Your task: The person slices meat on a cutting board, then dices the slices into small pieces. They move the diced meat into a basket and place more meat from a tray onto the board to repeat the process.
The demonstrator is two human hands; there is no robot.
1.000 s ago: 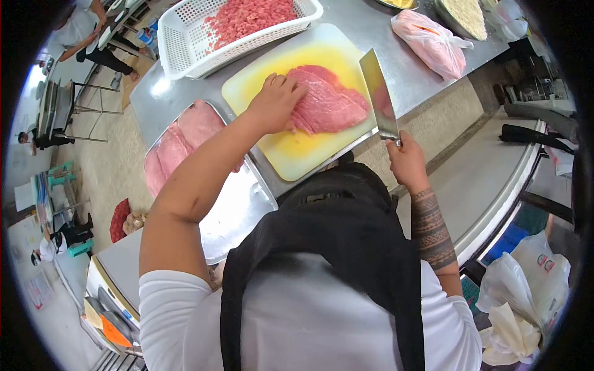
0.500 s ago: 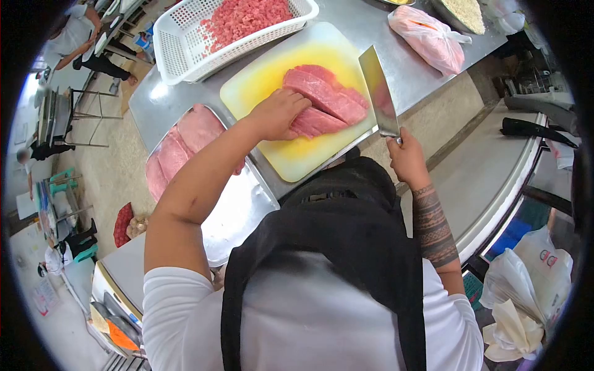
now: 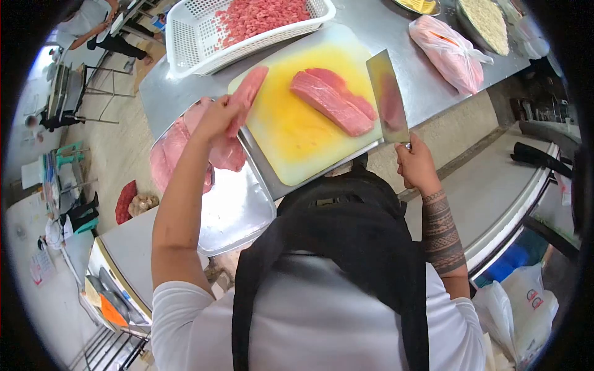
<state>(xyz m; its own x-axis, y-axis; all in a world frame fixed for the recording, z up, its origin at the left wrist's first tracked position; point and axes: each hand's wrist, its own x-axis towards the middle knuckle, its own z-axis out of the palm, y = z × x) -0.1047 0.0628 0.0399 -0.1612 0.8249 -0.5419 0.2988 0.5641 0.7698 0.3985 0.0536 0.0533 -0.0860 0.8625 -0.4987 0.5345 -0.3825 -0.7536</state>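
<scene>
The left fingers [image 3: 229,111] were closed around the lower part of a meat slice [image 3: 250,89], its far end sticking up past them over the left side of the cutting board [image 3: 284,154]. The right fingers [image 3: 406,166] were curled shut around the handle of a cleaver [image 3: 387,93], whose broad blade pointed away from the body, along the board's right side

To the right of the left fingers, and well apart from them, a thick meat piece [image 3: 331,104] lay on the yellow-stained board, with a flatter piece [image 3: 356,98] against its far side. Below and left of the hand, large cuts of meat [image 3: 170,154] lay in a metal tray [image 3: 235,216]

Farther out on the steel tabletop [image 3: 371,31] were a white perforated basket [image 3: 185,46] of diced meat [image 3: 263,18], a knotted clear bag [image 3: 445,55] with pink contents and a bowl [image 3: 486,28] of pale crumbs. A white plastic bag [image 3: 523,321] at lower right bore round red marks, too small to read
</scene>
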